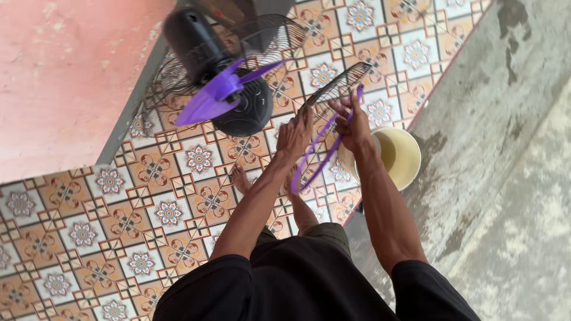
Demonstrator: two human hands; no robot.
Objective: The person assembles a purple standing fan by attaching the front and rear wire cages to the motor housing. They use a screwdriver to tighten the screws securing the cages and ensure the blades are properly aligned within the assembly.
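Head view: both hands [295,135] [352,126] hold fan grille [339,88], purple rim [318,156].

We had soft, even daylight, bright across the patterned floor tiles [119,220], with no hard shadows or glare. Motion blur smeared the fan [220,83] at upper centre; the forearms stayed reasonably sharp.

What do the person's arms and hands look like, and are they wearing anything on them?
Both arms are bare from above the elbow down. The left hand and the right hand wear no gloves, and no rings, watch or bracelets can be seen. Short black sleeves cover the upper arms, part of a dark top. The arms look lean and long from this downward view.
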